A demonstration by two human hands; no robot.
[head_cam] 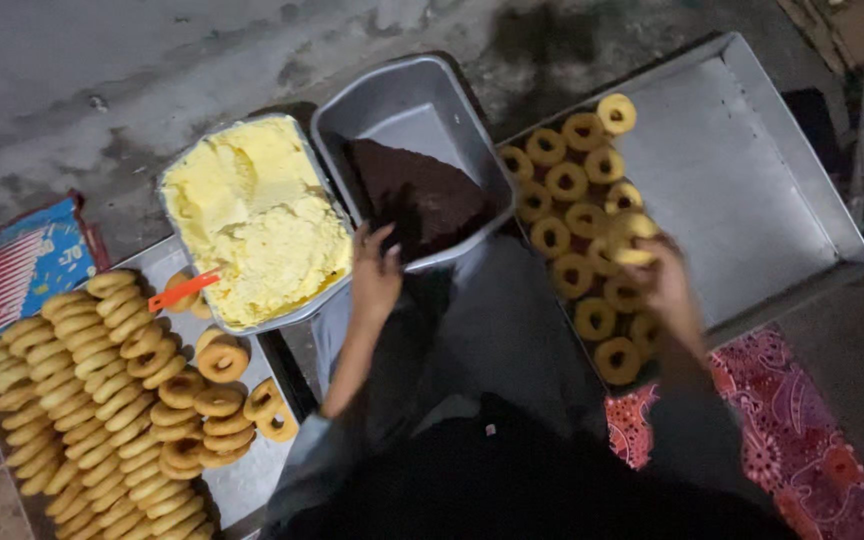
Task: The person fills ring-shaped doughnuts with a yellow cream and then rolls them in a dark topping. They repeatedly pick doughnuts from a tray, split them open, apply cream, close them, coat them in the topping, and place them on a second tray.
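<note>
Ring biscuit (634,240) flat, hole up, pinched in right hand (667,285); left hand (377,275) loosely open, empty.

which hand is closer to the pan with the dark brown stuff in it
Left. The left hand touches the near rim of the pan of dark filling; the right hand is off to its right, over the tray of rings.

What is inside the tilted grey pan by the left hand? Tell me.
The grey pan holds a dark brown heap at its lower end. The left hand covers part of the near rim.
</note>
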